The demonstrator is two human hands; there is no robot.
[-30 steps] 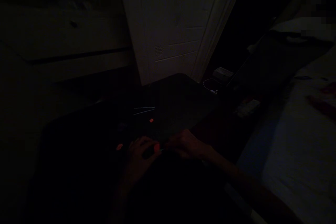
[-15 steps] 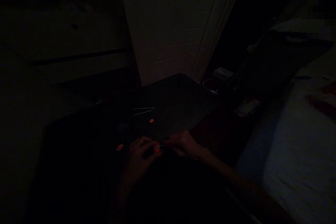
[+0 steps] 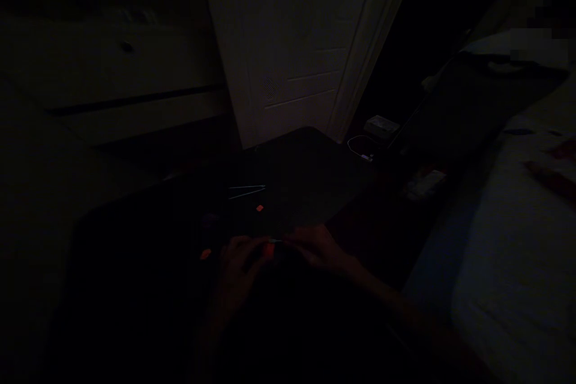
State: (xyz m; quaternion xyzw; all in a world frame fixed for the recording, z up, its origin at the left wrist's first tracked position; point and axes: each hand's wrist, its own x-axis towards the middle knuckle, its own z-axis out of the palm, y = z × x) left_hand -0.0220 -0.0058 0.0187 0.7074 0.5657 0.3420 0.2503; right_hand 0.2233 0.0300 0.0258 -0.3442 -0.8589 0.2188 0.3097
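Observation:
In very dim light, my left hand point(image 3: 243, 255) pinches a small orange-red piece point(image 3: 269, 250) between thumb and fingers. My right hand point(image 3: 312, 243) is closed on a thin, pale-tipped tool point(image 3: 275, 241), whose tip lies against the upper edge of that piece; its exact kind is too dark to make out. Beyond the hands, a slim pair of tweezers point(image 3: 247, 192) lies on a dark surface with its legs spread. Near it sits a small orange square point(image 3: 260, 208). Another orange bit point(image 3: 206, 254) lies left of my left hand.
A dark mat or table top point(image 3: 310, 162) stretches ahead to a pale door point(image 3: 292, 42). Drawers point(image 3: 171, 72) stand at the left. Right of the door are a small box point(image 3: 381, 127) and a white cable point(image 3: 355, 143). A bed with light bedding point(image 3: 508, 252) fills the right side.
The tool tip in my right hand has moved slightly up, from across the orange-red piece to its upper edge. The light on the hands has dimmed.

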